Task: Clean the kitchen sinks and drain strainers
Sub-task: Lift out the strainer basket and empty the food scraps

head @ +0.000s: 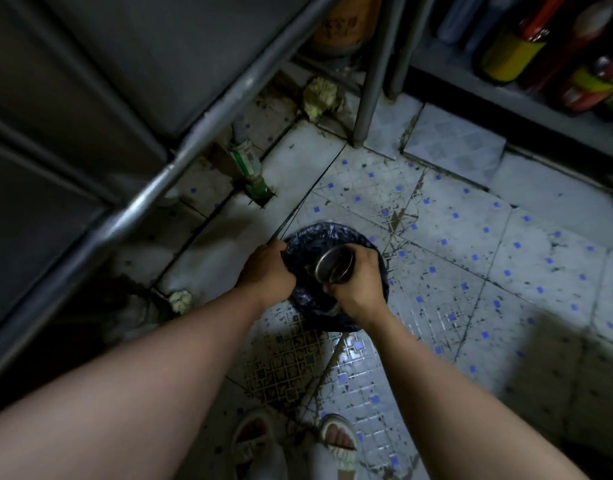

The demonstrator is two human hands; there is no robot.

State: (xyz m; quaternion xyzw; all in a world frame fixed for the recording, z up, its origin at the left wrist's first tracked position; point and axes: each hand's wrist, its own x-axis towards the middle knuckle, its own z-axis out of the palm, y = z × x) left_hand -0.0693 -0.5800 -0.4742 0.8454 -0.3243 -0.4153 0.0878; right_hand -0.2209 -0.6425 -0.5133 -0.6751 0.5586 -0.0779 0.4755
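A round steel drain strainer (333,265) is tipped on its side over a small bin lined with a dark plastic bag (308,244) on the tiled floor. My right hand (357,289) grips the strainer from the right and below. My left hand (267,271) holds the bag's left rim. The inside of the bin is dark and mostly hidden by my hands. The sinks show only from below, as the dark steel underside (90,81) at the upper left.
A steel frame rail (194,147) slants across the left. A drain pipe (246,161) enters the dirty floor beneath it. A table leg (367,81) stands behind the bin, and a shelf with bottles (547,53) fills the upper right. My sandalled feet (336,438) are below.
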